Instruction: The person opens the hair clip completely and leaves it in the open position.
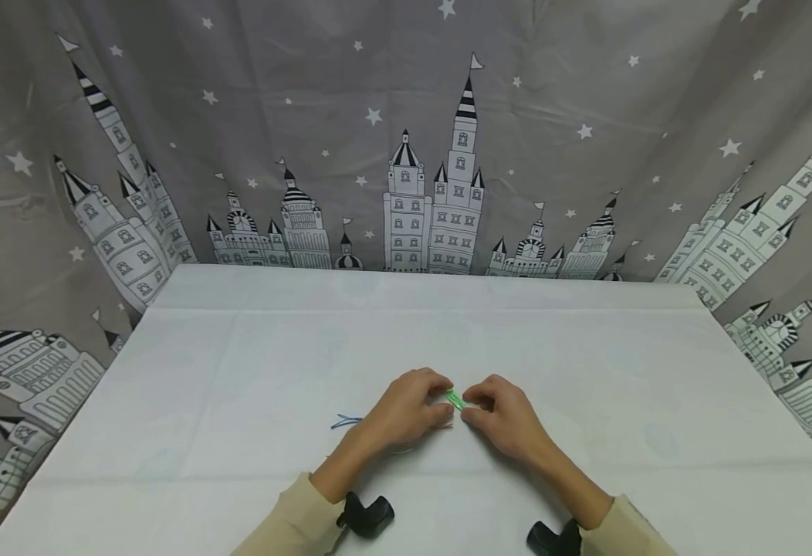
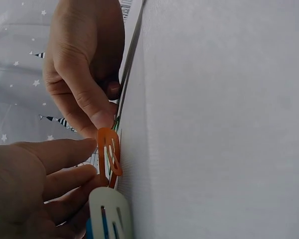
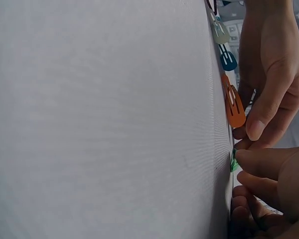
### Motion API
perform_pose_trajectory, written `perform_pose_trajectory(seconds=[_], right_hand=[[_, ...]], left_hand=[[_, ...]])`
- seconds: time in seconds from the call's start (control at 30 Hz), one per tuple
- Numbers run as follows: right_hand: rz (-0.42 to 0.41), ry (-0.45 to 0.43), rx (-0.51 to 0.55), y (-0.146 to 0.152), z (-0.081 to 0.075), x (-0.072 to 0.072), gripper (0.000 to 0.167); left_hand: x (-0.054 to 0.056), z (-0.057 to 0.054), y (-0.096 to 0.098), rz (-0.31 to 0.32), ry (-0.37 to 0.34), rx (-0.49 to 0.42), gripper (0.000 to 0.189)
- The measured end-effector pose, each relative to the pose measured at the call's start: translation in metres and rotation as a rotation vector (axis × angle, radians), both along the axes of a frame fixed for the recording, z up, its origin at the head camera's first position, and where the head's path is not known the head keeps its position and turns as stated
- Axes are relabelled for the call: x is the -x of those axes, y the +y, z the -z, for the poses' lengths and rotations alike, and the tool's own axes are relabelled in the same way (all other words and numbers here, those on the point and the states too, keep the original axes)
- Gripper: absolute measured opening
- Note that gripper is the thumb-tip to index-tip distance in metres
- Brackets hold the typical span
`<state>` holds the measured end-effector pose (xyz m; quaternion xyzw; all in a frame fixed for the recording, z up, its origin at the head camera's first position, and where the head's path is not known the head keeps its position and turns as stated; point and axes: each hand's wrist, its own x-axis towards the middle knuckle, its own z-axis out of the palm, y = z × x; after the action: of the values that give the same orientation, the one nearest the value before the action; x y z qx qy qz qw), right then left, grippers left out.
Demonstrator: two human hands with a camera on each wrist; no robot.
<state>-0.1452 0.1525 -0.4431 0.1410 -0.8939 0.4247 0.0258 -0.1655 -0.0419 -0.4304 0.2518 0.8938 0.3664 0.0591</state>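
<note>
A green snap hair clip (image 1: 455, 399) lies between the two hands, low over the white table. My left hand (image 1: 409, 408) has its thumb and index finger at one end of the clip. At the other end my right hand (image 1: 506, 415) pinches it with thumb and index finger. Beside the left fingers is an orange hair clip (image 2: 108, 154), on the table. Farther along lie a pale green hair clip (image 2: 111, 211) and a blue hair clip (image 3: 227, 58). The fingers partly cover the green clip's ends.
A blue looped item (image 1: 346, 421) lies left of the left wrist. Black wrist devices (image 1: 367, 516) sit under both cuffs. The white-covered table (image 1: 295, 347) reaches back to a grey curtain (image 1: 559, 93) printed with castles and stars.
</note>
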Motion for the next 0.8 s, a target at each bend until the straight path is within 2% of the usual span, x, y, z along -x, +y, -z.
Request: perform_pose_trajectory(seconds=[0.3,0.5,0.8], right_hand=[[-0.016,-0.007,-0.06,0.0013,0.0006,-0.0002,0.011],[-0.041,0.002,-0.049,0.0022,0.0002,0.0003,0.012],[-0.084,0.023,-0.017,0.0038,0.0008,0.0003,0.014]], left_hand=[[0.0041,0.0046,0.0001,0.028,-0.001,-0.012,0.028],[0.0046,0.0036,-0.0002,0.039,0.01,-0.001,0.026],[0.0052,0.0029,-0.0011,0.039,0.02,0.001,0.01]])
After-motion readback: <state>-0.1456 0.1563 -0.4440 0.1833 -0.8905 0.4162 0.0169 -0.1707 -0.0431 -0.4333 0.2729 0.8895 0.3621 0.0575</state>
